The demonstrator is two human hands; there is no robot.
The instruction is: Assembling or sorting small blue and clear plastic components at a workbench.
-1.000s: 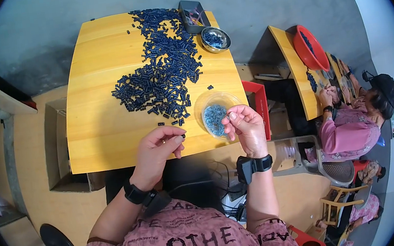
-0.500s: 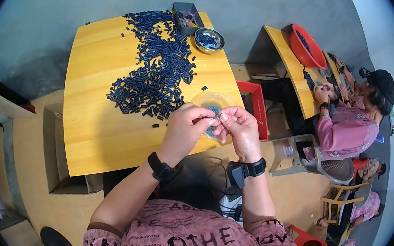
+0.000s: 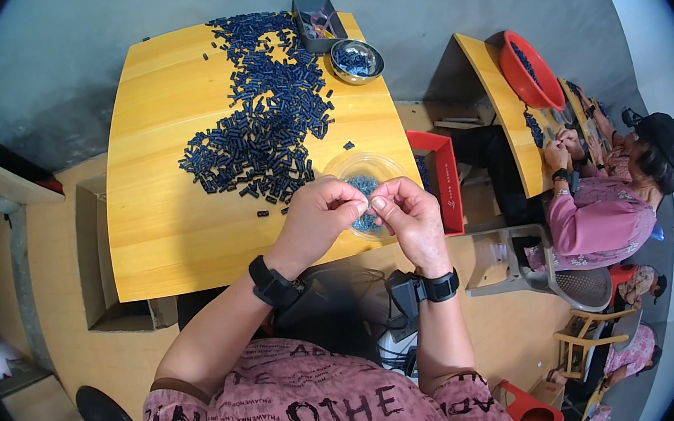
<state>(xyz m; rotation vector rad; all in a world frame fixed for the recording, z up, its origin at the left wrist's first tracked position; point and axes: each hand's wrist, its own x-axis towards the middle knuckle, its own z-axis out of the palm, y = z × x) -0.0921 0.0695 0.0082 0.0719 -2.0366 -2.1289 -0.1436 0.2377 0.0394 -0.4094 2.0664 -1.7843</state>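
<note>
My left hand [image 3: 317, 219] and my right hand [image 3: 413, 220] meet at the fingertips above a clear round tub [image 3: 340, 163]. Each hand is closed in a pinch of thumb and forefinger. Whatever lies between the fingertips is too small and covered to make out. Inside the tub are many tiny bluish pieces [image 3: 362, 184], partly hidden by my fingers. Just beyond my left hand spreads a large pile of small dark-blue parts [image 3: 262, 140], running to the table's far edge. One loose dark part [image 3: 262, 213] rests near my left wrist.
On the yellow table [image 3: 153, 165], a grey bin [image 3: 320, 44] and a metal bowl [image 3: 371, 75] with dark parts stand at the far right. A red box [image 3: 449, 189] sits beside the right edge. Further right, a person in pink [image 3: 599, 214] works near a red basin [image 3: 519, 90].
My right hand's fingers have shifted, and both hands' fingertips now sit closer together over the tub. The view has moved slightly. The pile looks the same.
</note>
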